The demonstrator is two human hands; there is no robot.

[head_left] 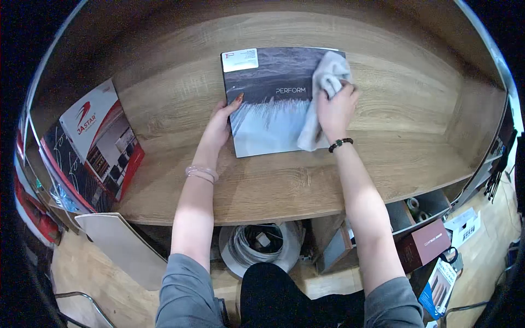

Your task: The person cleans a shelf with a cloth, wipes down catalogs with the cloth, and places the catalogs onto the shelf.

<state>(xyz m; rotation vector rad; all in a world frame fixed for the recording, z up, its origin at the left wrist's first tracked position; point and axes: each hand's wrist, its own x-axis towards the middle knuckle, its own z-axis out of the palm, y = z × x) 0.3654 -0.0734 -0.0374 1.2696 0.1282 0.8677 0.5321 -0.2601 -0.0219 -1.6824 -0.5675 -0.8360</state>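
Note:
A large catalogue (268, 123) with a dark sea-like cover, the word PERFORM and a white label at its top left is held up above the wooden shelf (273, 191). My left hand (223, 119) grips its left edge, thumb on the front and fingers behind. In my right hand (338, 109) is a bunched grey-white cloth (331, 68), pressed against the right side of the cover. The cloth hides that part of the catalogue.
JASTAR brochures (98, 142) lean at the shelf's left end. Below are an open cabinet door (123, 249), a coil of cable (246, 246), an open drawer (402, 216) and a dark red box (429, 243). The shelf's side walls and back board surround my hands.

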